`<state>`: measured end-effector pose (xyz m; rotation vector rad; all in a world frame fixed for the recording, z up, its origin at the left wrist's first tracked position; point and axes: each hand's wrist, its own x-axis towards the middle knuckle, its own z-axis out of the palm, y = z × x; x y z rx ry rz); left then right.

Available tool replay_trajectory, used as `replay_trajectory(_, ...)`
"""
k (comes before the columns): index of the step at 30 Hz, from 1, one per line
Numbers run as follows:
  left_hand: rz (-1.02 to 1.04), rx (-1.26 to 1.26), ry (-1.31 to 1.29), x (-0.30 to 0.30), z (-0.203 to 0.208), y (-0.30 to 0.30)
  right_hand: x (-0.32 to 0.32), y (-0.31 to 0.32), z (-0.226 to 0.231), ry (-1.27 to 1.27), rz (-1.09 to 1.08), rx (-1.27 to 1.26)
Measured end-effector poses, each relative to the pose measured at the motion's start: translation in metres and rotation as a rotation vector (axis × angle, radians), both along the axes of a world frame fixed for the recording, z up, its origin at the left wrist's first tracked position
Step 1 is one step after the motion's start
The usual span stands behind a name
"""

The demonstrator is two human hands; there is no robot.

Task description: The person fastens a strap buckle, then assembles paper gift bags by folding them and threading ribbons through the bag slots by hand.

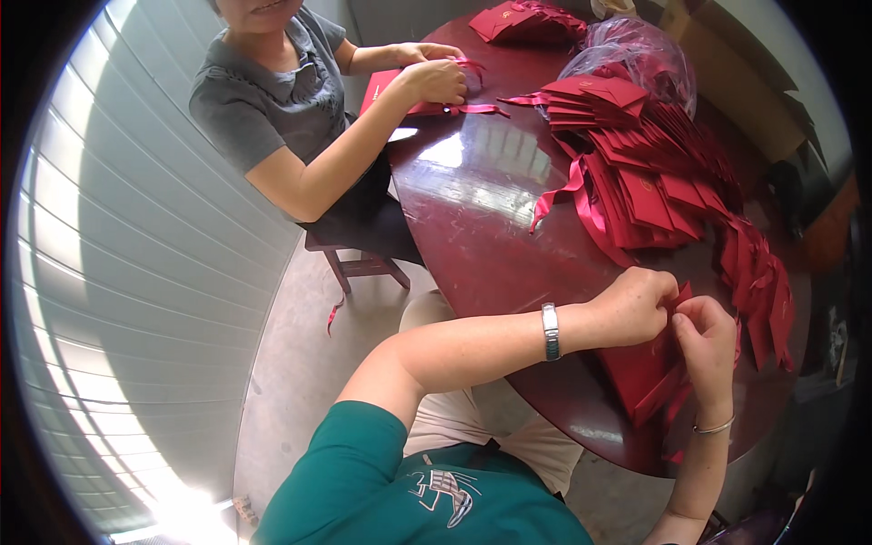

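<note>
Both my hands meet over a red paper bag [636, 374] that lies at the table's near edge. My left hand [640, 304], with a metal watch at its wrist, is closed, its fingers curled and pinched. Close beside it, my right hand [708, 338] pinches thumb against forefinger. A bit of red ribbon [683, 292] shows between the two hands; the fingers hide most of it. Beyond my hands, a large heap of red paper bags [649, 195] fans out over the table, with loose ribbons [572, 189] trailing from it.
A dark red glossy oval table [490, 236] carries everything. Across from me at the left, a seated person's hands [436, 80] work on another red bag. Clear plastic wrap [636, 50] and more red bags [527, 23] lie at the back, near a cardboard box [740, 86].
</note>
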<state>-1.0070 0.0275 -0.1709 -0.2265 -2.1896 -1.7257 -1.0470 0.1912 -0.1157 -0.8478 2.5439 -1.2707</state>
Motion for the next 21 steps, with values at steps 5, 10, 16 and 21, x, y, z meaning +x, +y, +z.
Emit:
replay_trajectory(5, -0.020, -0.058, 0.058, -0.001, -0.002, -0.001, 0.005, -0.012, 0.003, 0.271, 0.036, 0.020)
replay_trajectory(10, -0.060, -0.034, 0.108, 0.000, -0.001, -0.001, 0.004, -0.012, 0.012, 0.435, 0.185, 0.174)
replay_trajectory(16, -0.034, -0.114, 0.079, 0.000, 0.000, 0.001, 0.004, -0.011, 0.013, 0.416, 0.178, 0.193)
replay_trajectory(21, 0.004, -0.025, -0.003, -0.005, -0.007, 0.000, 0.006, -0.004, 0.008, 0.528, 0.144, 0.212)
